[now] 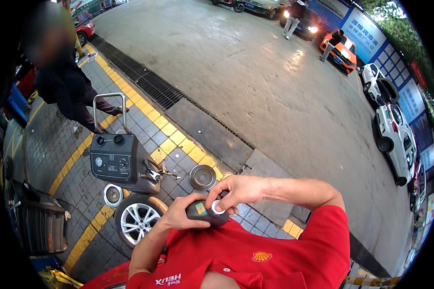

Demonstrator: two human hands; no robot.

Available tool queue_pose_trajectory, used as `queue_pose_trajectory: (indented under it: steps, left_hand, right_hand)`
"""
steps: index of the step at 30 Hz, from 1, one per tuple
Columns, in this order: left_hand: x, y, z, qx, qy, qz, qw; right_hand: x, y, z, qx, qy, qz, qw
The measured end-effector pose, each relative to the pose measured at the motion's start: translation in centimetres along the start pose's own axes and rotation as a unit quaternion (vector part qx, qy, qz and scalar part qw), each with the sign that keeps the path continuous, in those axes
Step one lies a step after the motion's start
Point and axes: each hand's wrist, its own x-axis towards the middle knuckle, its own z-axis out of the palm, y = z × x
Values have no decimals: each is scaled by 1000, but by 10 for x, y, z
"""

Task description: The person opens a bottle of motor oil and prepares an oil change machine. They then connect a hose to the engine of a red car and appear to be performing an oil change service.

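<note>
My left hand [179, 214] is wrapped round a dark grey plastic bottle [208, 219] with a small green and yellow label, held close in front of my red shirt. The bottle lies tilted, its mouth toward the right. A white round seal [219, 206] covers that mouth. Over it, my right hand [238, 190] is closed, with thumb and finger pinched at the seal's edge. Whether a cap is also tucked in the right fingers is hidden.
A black machine [113, 164] with a gauge and metal handle stands ahead to the left. Near it lie an alloy wheel [137, 224] and round metal parts [203, 177]. A person [62, 82] stands behind the machine. Beyond are a drain grate [149, 82] and parked cars [395, 139].
</note>
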Motion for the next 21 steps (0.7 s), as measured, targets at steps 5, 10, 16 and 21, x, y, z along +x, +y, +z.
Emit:
queue_pose_trajectory:
  steps: [5, 10, 16, 21]
  left_hand:
    - [0, -1, 1, 25, 18, 10, 999]
    - [1, 3, 9, 66, 36, -10, 997]
    - [-8, -7, 5, 63, 71, 44, 995]
    - [-13, -5, 10, 28, 88, 45, 995]
  right_hand:
    - [-1, 3, 6, 16, 39, -24, 999]
    - [-1, 11, 9, 35, 97, 7, 995]
    - [-15, -12, 12, 17, 71, -57, 996]
    - [-30, -33, 23, -76, 106, -72, 989]
